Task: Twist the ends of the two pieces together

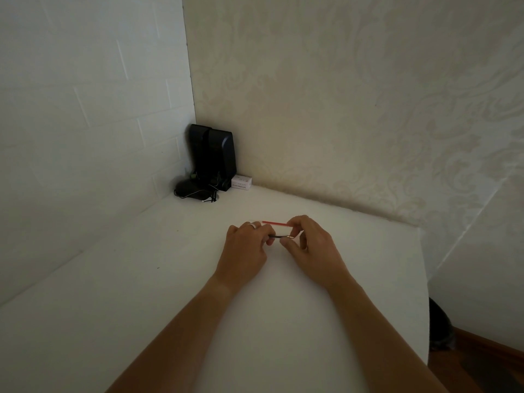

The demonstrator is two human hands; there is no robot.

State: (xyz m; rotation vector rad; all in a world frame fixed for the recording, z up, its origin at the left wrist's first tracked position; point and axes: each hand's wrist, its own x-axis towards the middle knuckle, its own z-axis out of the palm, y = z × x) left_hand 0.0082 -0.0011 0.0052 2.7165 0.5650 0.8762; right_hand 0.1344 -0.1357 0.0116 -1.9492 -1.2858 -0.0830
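Pinching a thin dark rod [279,236] between them, the left hand [246,248] and right hand [309,245] meet above the white table [141,279], a red stick [275,222] just beyond.

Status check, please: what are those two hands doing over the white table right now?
Left hand and right hand both pinching a thin dark pin. Red stick just behind the fingers. Table around them bare.

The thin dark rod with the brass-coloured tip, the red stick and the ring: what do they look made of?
The thin dark rod with the brass-coloured tip, pinched between left hand and right hand: probably metal at the tip, which glints; the dark shaft is unclear. The thin red stick: likely plastic, judging by its even matt colour. The silver ring: apparently polished metal with a bright highlight.
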